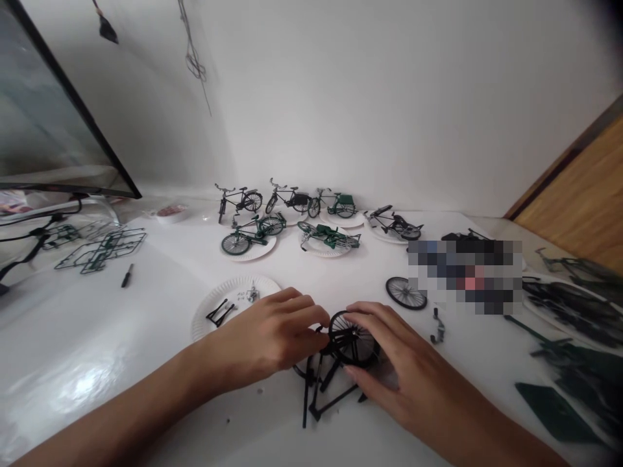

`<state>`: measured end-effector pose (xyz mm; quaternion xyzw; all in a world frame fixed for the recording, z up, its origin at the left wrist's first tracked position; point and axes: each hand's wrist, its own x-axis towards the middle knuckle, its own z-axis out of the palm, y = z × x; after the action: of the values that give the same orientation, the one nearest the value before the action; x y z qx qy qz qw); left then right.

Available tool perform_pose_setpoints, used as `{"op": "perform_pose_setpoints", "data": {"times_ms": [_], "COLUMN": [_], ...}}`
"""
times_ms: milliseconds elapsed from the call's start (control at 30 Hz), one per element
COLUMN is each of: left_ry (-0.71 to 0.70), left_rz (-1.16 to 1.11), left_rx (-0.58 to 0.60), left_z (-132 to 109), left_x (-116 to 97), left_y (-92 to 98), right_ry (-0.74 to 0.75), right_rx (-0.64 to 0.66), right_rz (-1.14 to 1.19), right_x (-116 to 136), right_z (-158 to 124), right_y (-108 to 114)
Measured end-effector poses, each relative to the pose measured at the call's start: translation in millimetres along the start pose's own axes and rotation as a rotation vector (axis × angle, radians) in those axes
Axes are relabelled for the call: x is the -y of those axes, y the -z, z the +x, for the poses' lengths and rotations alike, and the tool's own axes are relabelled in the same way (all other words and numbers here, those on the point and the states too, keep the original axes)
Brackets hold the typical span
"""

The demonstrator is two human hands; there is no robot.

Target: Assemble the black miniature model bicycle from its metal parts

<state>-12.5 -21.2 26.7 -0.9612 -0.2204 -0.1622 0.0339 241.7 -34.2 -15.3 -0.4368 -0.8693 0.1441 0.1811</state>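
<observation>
On the white table, in front of me, lies a black miniature bicycle frame (315, 408) with its tubes toward me. A spoked black wheel (354, 338) sits at the frame's far end, between the fork arms. My left hand (287, 334) pinches the end of the frame beside the wheel, thumb and forefinger nearly together; the exact part gripped is hidden. Around the wheel's right side curves my right hand (394, 363), fingers on its upper rim and thumb at the lower edge. A loose wheel (406, 293) and a small silver-and-black handlebar part (437, 326) lie beyond that hand.
A paper plate (199, 316) holds small black parts (222, 312). Several miniature bicycles (253, 233) stand or lie at the back. Green part sprues (104, 250) and a screwdriver (127, 277) lie left; dark green pieces (555, 408) lie right. A monitor (58, 110) stands left.
</observation>
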Motion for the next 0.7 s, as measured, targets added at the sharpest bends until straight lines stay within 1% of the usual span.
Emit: {"op": "perform_pose_setpoints", "data": {"times_ms": [100, 200, 267, 367, 433, 533, 700], "left_ry": [0.017, 0.069, 0.107, 0.154, 0.166, 0.169, 0.19], "left_rz": [-0.072, -0.196, -0.319, -0.456, -0.467, -0.453, -0.462], "left_rx": [-0.015, -0.034, -0.066, -0.132, -0.16, -0.153, -0.119], "left_z": [-2.4, -5.8, -6.9, -6.0, -4.5, -2.7, -2.6], "left_x": [2.7, 6.2, 7.5, 7.5, 6.8, 5.3, 4.6], "left_y": [-4.1, -9.7, -13.1, -16.9, -18.6, -20.2, -18.5], "right_ry": [-0.003, 0.025, 0.095, 0.254, 0.35, 0.443, 0.524], "right_rx": [-0.011, -0.037, -0.07, -0.133, -0.154, -0.159, -0.188], "right_rz": [0.019, 0.028, 0.04, 0.065, 0.069, 0.047, -0.055], "right_x": [0.2, 2.1, 5.1, 12.3, 17.8, 23.9, 25.7], "right_z": [0.8, 2.3, 3.4, 4.7, 5.1, 5.6, 5.9], "right_y": [-0.3, 1.4, 3.8, 8.1, 9.9, 9.4, 5.8]}}
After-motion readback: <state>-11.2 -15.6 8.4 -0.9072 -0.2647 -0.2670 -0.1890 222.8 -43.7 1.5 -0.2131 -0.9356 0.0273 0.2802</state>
